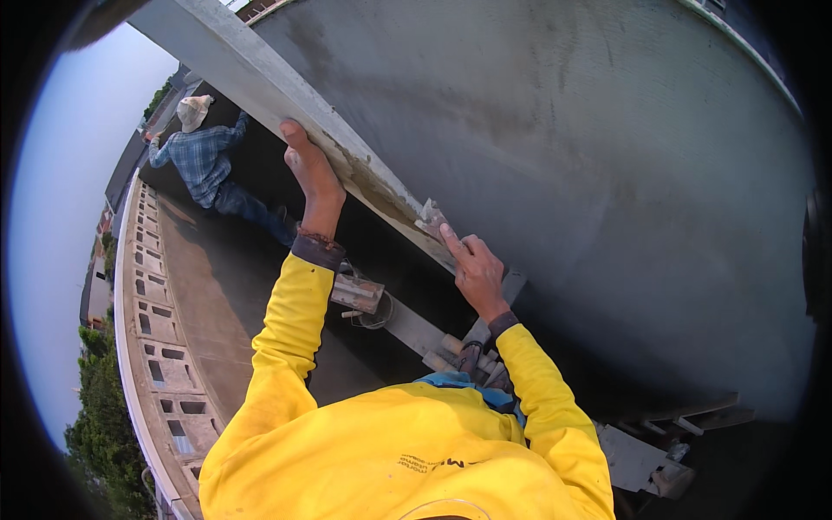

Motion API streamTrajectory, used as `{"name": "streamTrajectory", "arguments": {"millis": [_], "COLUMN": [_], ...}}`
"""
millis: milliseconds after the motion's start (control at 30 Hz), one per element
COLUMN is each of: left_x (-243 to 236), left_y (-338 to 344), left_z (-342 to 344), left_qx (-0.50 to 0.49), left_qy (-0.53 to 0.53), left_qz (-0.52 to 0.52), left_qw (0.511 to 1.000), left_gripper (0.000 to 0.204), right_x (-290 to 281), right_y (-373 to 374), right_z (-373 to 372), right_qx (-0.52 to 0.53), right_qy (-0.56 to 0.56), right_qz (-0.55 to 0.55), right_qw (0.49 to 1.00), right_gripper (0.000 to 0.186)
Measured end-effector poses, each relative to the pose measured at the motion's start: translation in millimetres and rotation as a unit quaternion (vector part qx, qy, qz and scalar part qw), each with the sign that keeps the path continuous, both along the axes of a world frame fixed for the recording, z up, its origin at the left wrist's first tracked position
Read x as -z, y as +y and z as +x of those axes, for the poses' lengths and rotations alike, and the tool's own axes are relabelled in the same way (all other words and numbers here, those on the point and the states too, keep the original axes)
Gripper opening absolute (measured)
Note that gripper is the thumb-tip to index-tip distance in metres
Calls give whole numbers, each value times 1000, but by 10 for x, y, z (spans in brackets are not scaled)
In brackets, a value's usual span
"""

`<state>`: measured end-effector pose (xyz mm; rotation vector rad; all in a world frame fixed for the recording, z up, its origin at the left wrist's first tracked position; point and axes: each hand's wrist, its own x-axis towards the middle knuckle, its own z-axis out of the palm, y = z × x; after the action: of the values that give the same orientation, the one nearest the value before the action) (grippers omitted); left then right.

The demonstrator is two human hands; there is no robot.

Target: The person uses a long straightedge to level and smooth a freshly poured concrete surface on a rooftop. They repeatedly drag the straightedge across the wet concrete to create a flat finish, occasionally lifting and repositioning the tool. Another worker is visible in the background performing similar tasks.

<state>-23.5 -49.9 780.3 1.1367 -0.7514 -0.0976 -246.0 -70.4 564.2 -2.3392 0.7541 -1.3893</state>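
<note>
A pale grey concrete beam (227,62) slants from the upper left toward the middle. On its edge lies a strip of darker, wet-looking mortar (371,180). My left hand (315,186) grips the beam from its left side, thumb stretched along it; the other fingers are mostly hidden. In my right hand (479,273) is a small mortar-caked trowel (431,218), its blade against the beam's edge at the lower end of the strip. The index finger presses along the tool, and its handle is hidden in the closed hand.
A smooth grey wall (589,130) rises on the right. Below stand a mortar-smeared box-like item (357,293) and a plank (416,329). At the upper left a person in a checked shirt (201,160) works against a dark surface. A parapet with openings (160,347) curves along the left, trees beyond.
</note>
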Motion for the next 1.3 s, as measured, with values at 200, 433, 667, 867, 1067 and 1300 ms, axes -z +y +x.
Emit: {"name": "streamTrajectory", "arguments": {"millis": [200,433,667,867,1067,1300], "left_x": [143,223,194,299,215,294], "left_y": [-65,-109,-212,-311,-136,-230], "left_z": [172,342,259,442,421,430], "left_qx": [-9,-20,-27,-69,-26,-121], "left_qy": [-19,-28,-26,2,-18,-14], "left_qz": [5,14,3,-27,13,8], "left_qw": [1000,999,999,997,999,992], "left_gripper": [93,90,88,83,82,82], "right_x": [-763,-395,-1577,-2598,-3045,-1375], "right_y": [-91,-94,-287,-453,-520,-626], "right_z": [225,153,407,673,686,189], "right_qx": [4,1,-9,-45,-39,18], "right_qy": [-19,29,-29,-89,-126,156], "right_qz": [-35,-11,-86,-144,-129,-38], "right_qw": [999,1000,996,985,983,987], "right_gripper": [70,63,63,54,51,60]}}
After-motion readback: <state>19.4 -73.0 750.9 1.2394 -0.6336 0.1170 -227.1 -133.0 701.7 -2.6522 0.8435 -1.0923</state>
